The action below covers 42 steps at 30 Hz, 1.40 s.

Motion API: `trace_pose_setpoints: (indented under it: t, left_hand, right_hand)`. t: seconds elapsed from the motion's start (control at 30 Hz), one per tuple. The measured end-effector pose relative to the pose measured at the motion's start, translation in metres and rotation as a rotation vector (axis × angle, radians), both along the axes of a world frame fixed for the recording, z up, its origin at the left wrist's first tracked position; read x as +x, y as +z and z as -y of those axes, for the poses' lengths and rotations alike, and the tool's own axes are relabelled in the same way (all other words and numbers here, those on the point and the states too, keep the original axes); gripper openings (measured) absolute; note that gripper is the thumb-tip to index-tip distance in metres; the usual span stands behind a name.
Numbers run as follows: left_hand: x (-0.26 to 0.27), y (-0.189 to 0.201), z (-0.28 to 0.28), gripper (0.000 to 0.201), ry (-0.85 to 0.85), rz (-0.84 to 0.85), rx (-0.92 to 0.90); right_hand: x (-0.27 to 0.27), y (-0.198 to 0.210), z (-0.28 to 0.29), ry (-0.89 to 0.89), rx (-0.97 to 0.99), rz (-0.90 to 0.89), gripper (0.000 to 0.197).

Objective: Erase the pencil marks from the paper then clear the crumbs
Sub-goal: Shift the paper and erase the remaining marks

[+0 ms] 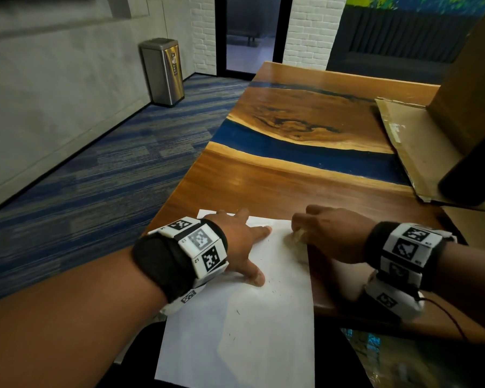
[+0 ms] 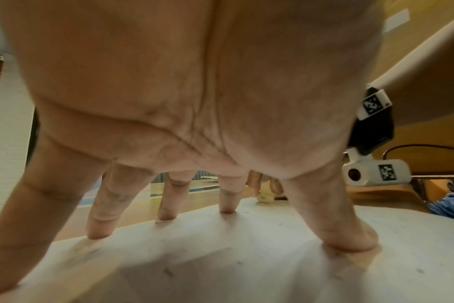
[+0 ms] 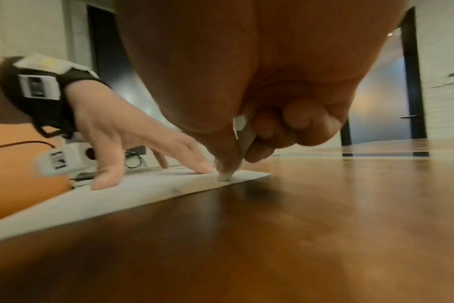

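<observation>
A white sheet of paper (image 1: 252, 317) lies at the table's near edge and hangs over it toward me. Small dark crumbs and marks (image 1: 272, 289) dot its middle. My left hand (image 1: 241, 247) presses on the paper's far left part with spread straight fingers (image 2: 101, 225). My right hand (image 1: 328, 233) pinches a pale eraser (image 1: 296, 236) and holds its tip on the paper near the far right corner. In the right wrist view the eraser (image 3: 224, 176) touches the paper (image 3: 143, 194) beside the left hand (image 3: 132, 143).
The wooden table (image 1: 305, 186) has a blue resin stripe across it. A flattened cardboard sheet (image 1: 420, 152) and an upright box (image 1: 471, 88) stand at the right, with a dark object (image 1: 471, 177) on them. A metal bin (image 1: 163, 71) stands on the carpet at the left.
</observation>
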<state>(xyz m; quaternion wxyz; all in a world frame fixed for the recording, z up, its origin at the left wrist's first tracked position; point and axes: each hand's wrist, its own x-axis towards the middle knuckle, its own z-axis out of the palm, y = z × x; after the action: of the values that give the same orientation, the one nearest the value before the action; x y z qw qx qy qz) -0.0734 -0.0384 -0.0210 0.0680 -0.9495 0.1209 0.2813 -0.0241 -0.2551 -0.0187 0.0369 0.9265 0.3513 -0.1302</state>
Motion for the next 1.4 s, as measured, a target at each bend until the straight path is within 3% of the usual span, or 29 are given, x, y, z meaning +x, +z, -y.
trace_pose_setpoints:
  t: [0.17, 0.3, 0.47, 0.63, 0.8, 0.93, 1.13, 1.23, 1.4]
  left_hand:
    - [0.0, -0.001, -0.002, 0.11, -0.004, 0.002, -0.017]
    - [0.0, -0.004, -0.002, 0.11, 0.003, 0.011, -0.027]
    - [0.002, -0.007, -0.005, 0.111, 0.002, 0.008, -0.036]
    - [0.001, -0.008, -0.005, 0.111, 0.014, 0.006, -0.021]
    - [0.003, -0.005, -0.008, 0.111, 0.014, -0.004, -0.022]
    - [0.002, -0.001, -0.01, 0.113, 0.002, -0.004, 0.008]
    - [0.005, 0.008, -0.013, 0.112, -0.007, -0.044, 0.033]
    - [0.002, 0.009, -0.009, 0.099, -0.082, -0.034, 0.003]
    - [-0.003, 0.009, -0.008, 0.059, -0.195, 0.002, -0.181]
  right_hand:
    - [-0.026, -0.004, -0.01, 0.2, 0.028, -0.134, 0.025]
    - [0.005, 0.0, 0.004, -0.021, -0.023, -0.008, 0.026]
    - [-0.028, -0.007, -0.005, 0.155, 0.048, -0.148, 0.024]
    - [0.005, -0.002, 0.018, -0.054, 0.037, -0.067, 0.022]
    - [-0.023, -0.006, 0.009, 0.106, 0.055, -0.174, 0.023]
    - [0.006, -0.001, 0.02, -0.116, 0.017, -0.024, 0.024]
    - [0.004, 0.002, 0.019, -0.141, 0.13, -0.027, 0.022]
    - [0.001, 0.005, 0.011, -0.112, 0.228, -0.002, 0.02]
    - [0.004, 0.009, 0.004, -0.104, 0.273, 0.035, 0.02]
